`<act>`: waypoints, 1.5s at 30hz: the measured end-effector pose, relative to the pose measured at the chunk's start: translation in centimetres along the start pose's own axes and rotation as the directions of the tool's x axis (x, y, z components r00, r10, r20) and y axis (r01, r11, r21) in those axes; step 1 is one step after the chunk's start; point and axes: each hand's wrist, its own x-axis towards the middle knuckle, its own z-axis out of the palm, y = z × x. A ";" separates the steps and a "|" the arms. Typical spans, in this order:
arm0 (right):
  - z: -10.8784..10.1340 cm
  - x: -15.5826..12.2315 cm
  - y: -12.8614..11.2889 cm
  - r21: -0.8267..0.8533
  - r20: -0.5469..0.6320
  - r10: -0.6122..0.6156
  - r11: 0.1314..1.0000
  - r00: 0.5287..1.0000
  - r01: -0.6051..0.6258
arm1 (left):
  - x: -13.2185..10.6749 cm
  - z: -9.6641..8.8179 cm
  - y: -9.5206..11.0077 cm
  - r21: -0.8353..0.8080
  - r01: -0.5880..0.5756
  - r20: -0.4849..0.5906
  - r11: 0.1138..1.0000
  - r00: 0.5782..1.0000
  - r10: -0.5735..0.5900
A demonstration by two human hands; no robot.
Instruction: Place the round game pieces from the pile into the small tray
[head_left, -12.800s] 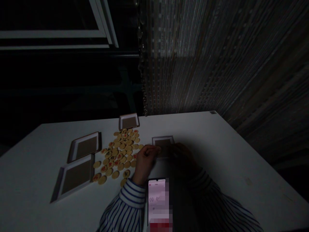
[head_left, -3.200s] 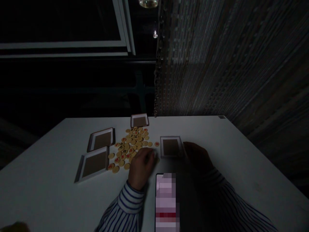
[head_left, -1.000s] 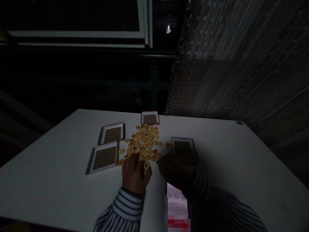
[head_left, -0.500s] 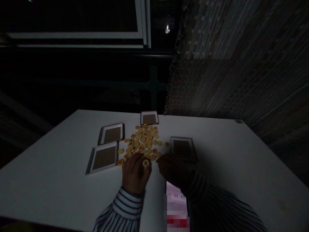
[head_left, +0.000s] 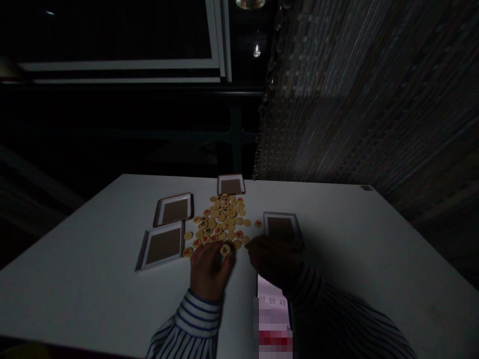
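My left hand (head_left: 208,269) is closed around a round wooden xiangqi piece (head_left: 225,250) with a black character, held between thumb and fingers at the near edge of the pile. My right hand (head_left: 275,262) lies in shadow just right of the pile, fingers curled together. Whether anything sits in its fingers is too dark to make out. Between and beyond the hands spreads a heap of xiangqi pieces (head_left: 221,218), some face up with red or black characters, others blank side up. A lone red-marked piece (head_left: 258,224) lies right of the heap.
Shallow open boxes stand around the pile: two at left, a brown-rimmed one (head_left: 155,210) and a white one (head_left: 140,255), one at the back (head_left: 231,176), one at right (head_left: 280,215). A lit phone (head_left: 273,289) lies by my right wrist. A bead curtain (head_left: 337,99) hangs behind the white table (head_left: 93,279).
The view has tilted slightly upward. Both hands stay nearly in place, the left still holding its piece, the right shifted a little to the right.
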 end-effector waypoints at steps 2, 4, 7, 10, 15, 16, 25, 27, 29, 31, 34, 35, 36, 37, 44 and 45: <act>-0.1 -0.3 0.2 -0.013 -0.011 0.013 1.000 1.000 -0.013 | 0.0 0.0 0.2 -0.019 0.024 -0.011 1.000 1.000 -0.024; -0.1 -0.7 0.5 -0.022 -0.037 0.024 0.999 0.999 -0.025 | 0.0 0.1 0.4 -0.057 0.071 -0.008 0.996 0.997 -0.072; -0.1 -1.4 1.1 -0.030 -0.110 0.044 0.998 0.993 -0.047 | 0.0 0.2 0.5 -0.140 0.191 0.005 0.972 0.981 -0.192; 0.0 -2.0 1.8 -0.036 -0.162 0.075 0.996 0.984 -0.081 | 0.0 0.4 0.6 -0.230 0.308 0.052 0.923 0.951 -0.304; 0.5 -2.6 3.0 -0.041 -0.202 0.080 0.995 0.976 -0.090 | 0.4 0.4 1.1 -0.381 0.473 0.150 0.794 0.879 -0.452; 0.7 -2.6 3.1 -0.039 -0.214 0.083 0.995 0.973 -0.093 | 0.6 0.3 1.4 -0.405 0.500 0.173 0.766 0.864 -0.473; 1.0 -2.9 3.2 -0.038 -0.277 0.076 0.995 0.958 -0.090 | 2.6 -0.3 4.3 -0.511 0.609 0.322 0.607 0.790 -0.522; 0.9 -2.9 3.2 -0.036 -0.289 0.074 0.995 0.954 -0.088 | 3.0 -0.2 4.7 -0.521 0.601 0.337 0.606 0.797 -0.501; 0.7 -2.9 3.1 -0.041 -0.300 0.076 0.995 0.951 -0.092 | 3.4 -0.1 5.1 -0.521 0.598 0.354 0.609 0.801 -0.484; 0.6 -2.8 3.0 -0.049 -0.296 0.078 0.994 0.952 -0.097 | 3.9 0.0 5.6 -0.520 0.593 0.358 0.615 0.805 -0.474; 0.6 -2.8 2.9 -0.059 -0.315 0.084 0.992 0.946 -0.108 | 4.6 0.3 6.3 -0.533 0.582 0.352 0.615 0.813 -0.465; 0.6 -2.8 2.9 -0.059 -0.323 0.086 0.992 0.942 -0.110 | 4.8 0.4 6.5 -0.545 0.576 0.349 0.610 0.817 -0.459; 0.6 -2.8 2.9 -0.059 -0.329 0.088 0.992 0.940 -0.113 | 5.0 0.5 6.7 -0.560 0.570 0.352 0.601 0.821 -0.450; 0.6 -2.8 2.9 -0.060 -0.330 0.089 0.992 0.940 -0.115 | 5.2 0.6 6.9 -0.577 0.564 0.354 0.590 0.824 -0.442; 0.8 -2.7 3.2 -0.078 -0.370 0.053 0.993 0.928 -0.089 | 6.5 1.4 8.0 -0.631 0.564 0.399 0.533 0.825 -0.400; 0.9 -2.8 3.3 -0.085 -0.376 0.044 0.993 0.925 -0.082 | 6.6 1.6 8.1 -0.640 0.563 0.404 0.522 0.825 -0.395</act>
